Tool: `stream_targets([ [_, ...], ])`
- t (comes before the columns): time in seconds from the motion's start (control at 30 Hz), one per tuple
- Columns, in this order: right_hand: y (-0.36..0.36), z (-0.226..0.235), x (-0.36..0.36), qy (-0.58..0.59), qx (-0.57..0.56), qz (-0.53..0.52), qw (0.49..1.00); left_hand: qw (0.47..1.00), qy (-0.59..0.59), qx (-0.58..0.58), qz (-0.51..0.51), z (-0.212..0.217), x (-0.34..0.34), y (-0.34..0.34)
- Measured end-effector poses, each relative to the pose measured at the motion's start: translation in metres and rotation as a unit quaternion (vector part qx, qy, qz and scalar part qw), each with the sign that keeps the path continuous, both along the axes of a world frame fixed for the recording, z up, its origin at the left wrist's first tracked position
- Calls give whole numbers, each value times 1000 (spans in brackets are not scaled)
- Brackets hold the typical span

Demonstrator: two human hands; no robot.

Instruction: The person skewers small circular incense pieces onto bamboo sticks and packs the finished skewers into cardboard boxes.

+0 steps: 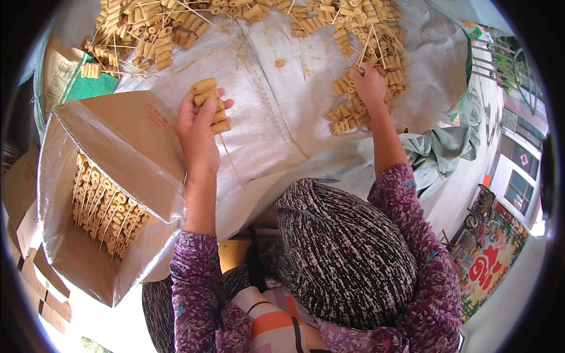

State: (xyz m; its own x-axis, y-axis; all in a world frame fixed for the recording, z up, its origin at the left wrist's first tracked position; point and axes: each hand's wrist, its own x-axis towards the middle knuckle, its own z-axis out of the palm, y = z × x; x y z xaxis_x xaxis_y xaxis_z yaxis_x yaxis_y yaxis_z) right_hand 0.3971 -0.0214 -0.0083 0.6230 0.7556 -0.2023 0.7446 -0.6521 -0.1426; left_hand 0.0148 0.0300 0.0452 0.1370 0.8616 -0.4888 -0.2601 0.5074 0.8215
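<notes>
My left hand (197,129) is closed around a skewer of tan rolled pieces (205,85), which look like dried bean-curd rolls. The rolls stand out above the fingers, and a thin stick points down below them. Off to the right, my right hand (371,88) reaches into a pile of similar skewers (348,117). Its fingers are pinched together at one of the skewers there, though the fingertips are partly hidden. Beside my left forearm stands an open cardboard carton (123,117) with a clear plastic liner (62,259). Skewers (106,206) are packed in rows inside it.
More skewers (156,35) lie heaped along the far side of a white sheet (265,112). A loose roll piece (279,63) sits mid-sheet. Green-grey cloth (453,147) bunches at the right. Other cartons (35,276) stand at the lower left. My patterned knee (347,253) is close in front.
</notes>
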Motion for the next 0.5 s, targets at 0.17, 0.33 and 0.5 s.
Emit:
stream_targets([
  [0.17, -7, 5, -73, 566, 176, -250, 765, 980, -101, -142, -97, -31, -7, -9],
  [0.33, -1, -2, -141, 666, 203, -229, 680, 961, -124, -220, -115, -51, -2, -32],
  [0.5, 32, 20, -195, 607, 346, -218, 682, 958, -94, -251, -104, -54, 1, -36],
])
